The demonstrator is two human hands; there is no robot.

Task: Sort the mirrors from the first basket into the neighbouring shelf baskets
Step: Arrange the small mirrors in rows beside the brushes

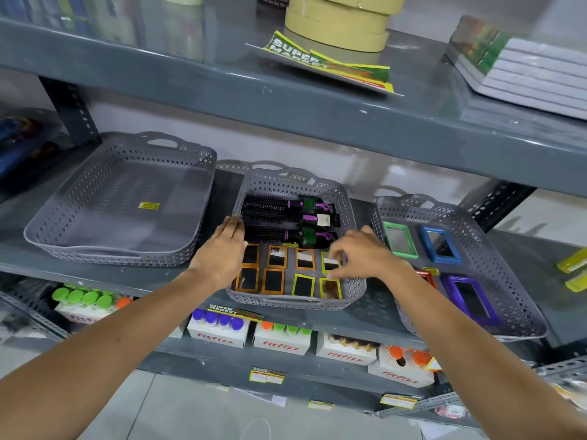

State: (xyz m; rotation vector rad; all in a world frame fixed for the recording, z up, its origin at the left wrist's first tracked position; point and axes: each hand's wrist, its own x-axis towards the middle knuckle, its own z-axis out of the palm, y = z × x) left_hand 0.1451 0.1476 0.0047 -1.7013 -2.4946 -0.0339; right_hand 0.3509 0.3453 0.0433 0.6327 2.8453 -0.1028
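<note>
In the middle basket [349,296] my right hand [365,258] hovers, fingers curled and pinching nothing, over the small mirrors [273,281] while my left hand [222,246] lies flat on its left rim — right of it, four bigger mirrors [440,246] lie sorted, left of it the far basket [95,249] holds none — so much remains.

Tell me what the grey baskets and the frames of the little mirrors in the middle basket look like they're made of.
The grey baskets look like moulded matte plastic: uniform colour, diamond perforations, moulded handle slots. The small mirror frames look like glossy plastic in orange and yellow, with evenly coloured thin rims; painted metal can't be ruled out. Their centres reflect like glass or mirrored plastic.
</note>
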